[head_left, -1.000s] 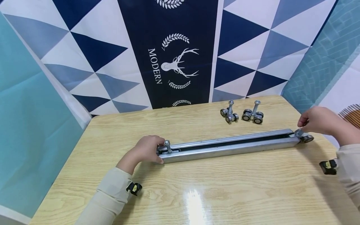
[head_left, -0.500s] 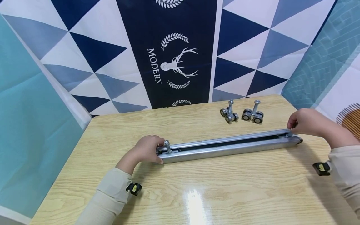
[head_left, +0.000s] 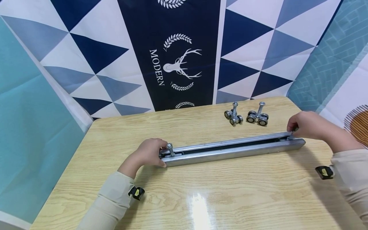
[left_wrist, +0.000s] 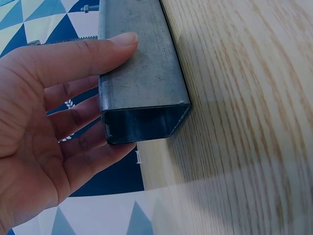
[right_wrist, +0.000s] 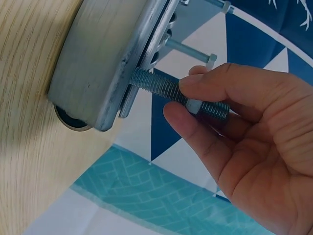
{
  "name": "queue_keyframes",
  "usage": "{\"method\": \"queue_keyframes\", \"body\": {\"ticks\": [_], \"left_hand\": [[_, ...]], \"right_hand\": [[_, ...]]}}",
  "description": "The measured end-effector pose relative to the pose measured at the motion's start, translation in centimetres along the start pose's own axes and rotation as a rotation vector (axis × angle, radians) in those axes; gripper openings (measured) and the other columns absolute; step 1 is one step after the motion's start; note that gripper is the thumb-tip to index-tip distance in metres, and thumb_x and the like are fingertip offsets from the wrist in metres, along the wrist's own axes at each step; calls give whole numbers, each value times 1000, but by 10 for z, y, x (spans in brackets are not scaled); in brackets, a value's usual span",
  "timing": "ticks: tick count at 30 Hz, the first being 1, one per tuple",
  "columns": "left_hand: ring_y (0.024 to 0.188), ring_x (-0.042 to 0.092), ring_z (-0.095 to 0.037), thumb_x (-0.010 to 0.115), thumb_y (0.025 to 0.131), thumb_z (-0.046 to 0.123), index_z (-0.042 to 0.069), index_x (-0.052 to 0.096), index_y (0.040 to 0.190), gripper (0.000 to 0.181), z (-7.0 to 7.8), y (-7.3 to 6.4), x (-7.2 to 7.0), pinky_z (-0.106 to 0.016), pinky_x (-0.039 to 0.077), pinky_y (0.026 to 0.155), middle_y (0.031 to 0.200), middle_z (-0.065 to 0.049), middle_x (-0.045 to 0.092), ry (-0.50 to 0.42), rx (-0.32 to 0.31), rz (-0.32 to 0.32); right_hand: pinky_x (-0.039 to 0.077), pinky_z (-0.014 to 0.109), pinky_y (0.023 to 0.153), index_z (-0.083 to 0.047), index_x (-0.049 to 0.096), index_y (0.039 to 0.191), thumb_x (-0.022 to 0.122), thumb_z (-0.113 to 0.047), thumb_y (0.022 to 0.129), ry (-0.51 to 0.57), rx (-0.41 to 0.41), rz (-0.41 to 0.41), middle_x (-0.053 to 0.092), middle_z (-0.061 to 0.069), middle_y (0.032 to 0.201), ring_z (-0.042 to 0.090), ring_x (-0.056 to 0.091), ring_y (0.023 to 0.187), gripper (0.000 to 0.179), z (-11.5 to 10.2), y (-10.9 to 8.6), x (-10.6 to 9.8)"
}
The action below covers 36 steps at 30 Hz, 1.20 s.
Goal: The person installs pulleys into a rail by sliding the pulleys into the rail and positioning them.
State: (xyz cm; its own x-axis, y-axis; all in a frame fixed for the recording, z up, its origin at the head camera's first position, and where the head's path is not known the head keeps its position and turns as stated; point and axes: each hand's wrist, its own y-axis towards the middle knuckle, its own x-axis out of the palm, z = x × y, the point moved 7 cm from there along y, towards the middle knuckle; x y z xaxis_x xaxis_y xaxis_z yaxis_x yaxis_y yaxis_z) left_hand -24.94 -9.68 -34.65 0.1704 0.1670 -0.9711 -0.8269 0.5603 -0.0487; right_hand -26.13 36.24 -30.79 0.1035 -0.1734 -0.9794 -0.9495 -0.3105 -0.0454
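Observation:
A galvanized steel C-channel rail (head_left: 230, 156) lies slot up across the table. My left hand (head_left: 149, 152) grips its left end, thumb (left_wrist: 124, 41) on the near wall and fingers around the far side. Next to that hand a trolley's bolt (head_left: 170, 149) stands up from the slot. At the rail's right end my right hand (head_left: 311, 126) pinches the threaded bolt (right_wrist: 159, 85) of another roller trolley between thumb and fingers, by its nut (right_wrist: 193, 105). That trolley's body is mostly hidden inside the rail; part of a wheel (right_wrist: 73, 121) shows at the open end.
Two more four-wheeled roller trolleys, one (head_left: 234, 114) left of the other (head_left: 258, 115), stand bolt up behind the rail on the wooden table (head_left: 230, 191). Patterned cloth (head_left: 184, 64) hangs along the table's back edge.
My right hand has moved left with the trolley's bolt, and the trolley has slid from outside the rail's right end into the slot. My left hand stays in place.

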Motion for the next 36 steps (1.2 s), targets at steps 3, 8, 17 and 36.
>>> {"method": "queue_keyframes", "body": {"ticks": [3, 8, 17, 36], "left_hand": [[91, 63, -21, 94, 60, 26, 9, 69, 110, 59, 0, 0, 0, -40, 51, 79, 106, -5, 69, 3, -2, 0], [92, 64, -22, 94, 60, 27, 8, 68, 113, 62, -1, 0, 1, -41, 51, 81, 108, -6, 69, 10, 1, 8], [94, 64, -23, 94, 60, 27, 7, 68, 115, 64, -1, -1, 1, -41, 50, 83, 109, -6, 69, 12, 3, 8], [96, 63, -24, 94, 61, 27, 7, 68, 115, 63, -1, -1, 1, -43, 50, 83, 110, -6, 69, 14, 14, 11]], "right_hand": [[45, 35, 58, -8, 67, 74, 70, 6, 67, -3, -21, 5, 60, -4, 71, 16, 49, 65, 16, -4, 1, 1], [44, 34, 58, -9, 67, 74, 69, 6, 67, -2, -48, 11, 60, -5, 71, 15, 49, 65, 17, -10, 3, 2], [45, 35, 59, -8, 67, 73, 69, 8, 66, 7, -78, 14, 62, -3, 72, 15, 50, 66, 18, -24, 6, 4], [46, 36, 60, -8, 69, 74, 68, 9, 69, 14, -110, 11, 63, -3, 74, 15, 51, 67, 18, -44, 11, 9]]}}
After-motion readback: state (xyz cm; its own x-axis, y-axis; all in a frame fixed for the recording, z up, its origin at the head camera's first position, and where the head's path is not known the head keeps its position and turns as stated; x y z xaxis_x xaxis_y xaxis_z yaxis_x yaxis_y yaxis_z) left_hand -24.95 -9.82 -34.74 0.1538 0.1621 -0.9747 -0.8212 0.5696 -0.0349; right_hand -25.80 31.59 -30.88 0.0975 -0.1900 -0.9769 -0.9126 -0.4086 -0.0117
